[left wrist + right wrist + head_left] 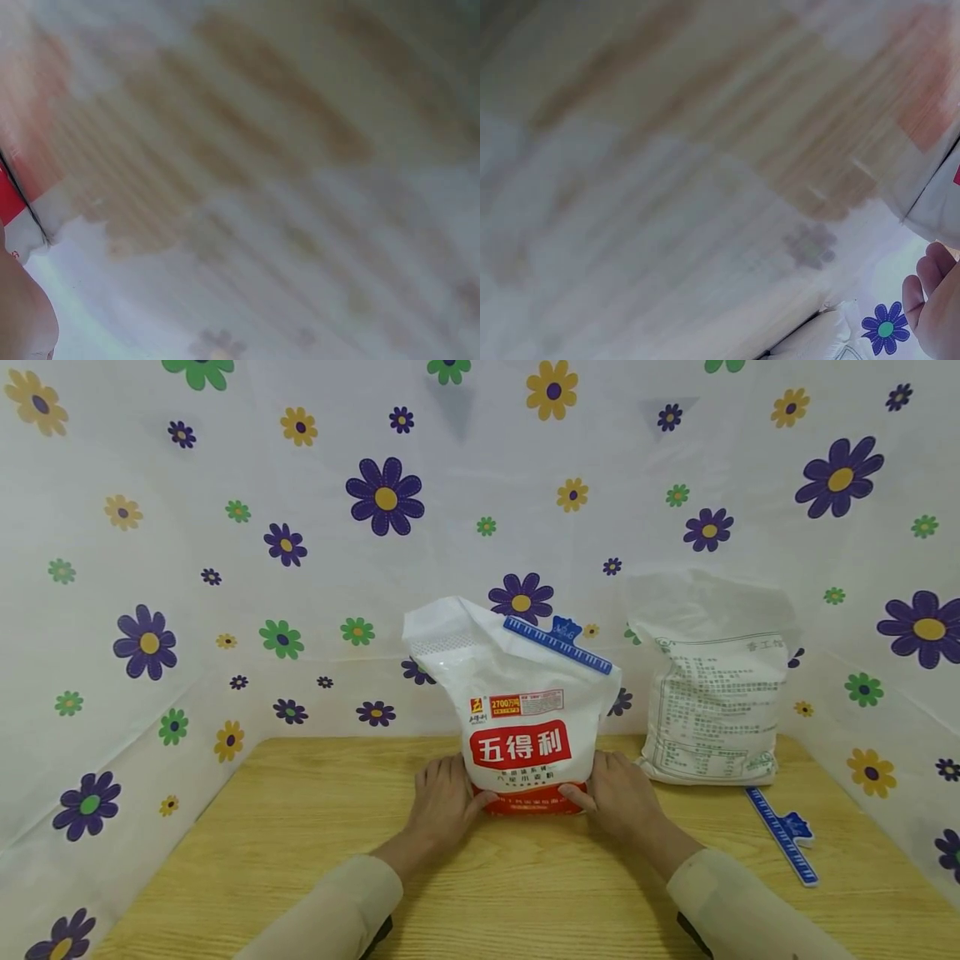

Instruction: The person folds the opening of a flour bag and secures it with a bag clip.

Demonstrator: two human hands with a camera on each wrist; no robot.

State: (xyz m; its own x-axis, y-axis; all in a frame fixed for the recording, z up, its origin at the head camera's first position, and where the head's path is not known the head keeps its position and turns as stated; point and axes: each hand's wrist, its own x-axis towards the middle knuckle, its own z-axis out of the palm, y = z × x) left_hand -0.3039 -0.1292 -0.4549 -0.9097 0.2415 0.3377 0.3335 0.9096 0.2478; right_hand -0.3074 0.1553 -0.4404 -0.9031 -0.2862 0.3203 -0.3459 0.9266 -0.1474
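Observation:
A white flour bag with a red label and red lower band stands on the table in the head view. Its folded top carries a blue sealing clip along the right slope, while the top left corner sticks up. My left hand grips the bag's lower left side, thumb on the front. On the lower right side my right hand holds it the same way. The bag hides parts of the fingers. Much of both wrist views is a blurred reflection; part of my right hand shows at the lower right.
To the right stands a second white bag with green print and an unclipped top. A second blue clip lies in front of it on the wooden table. A flower-patterned curtain encloses the back and sides.

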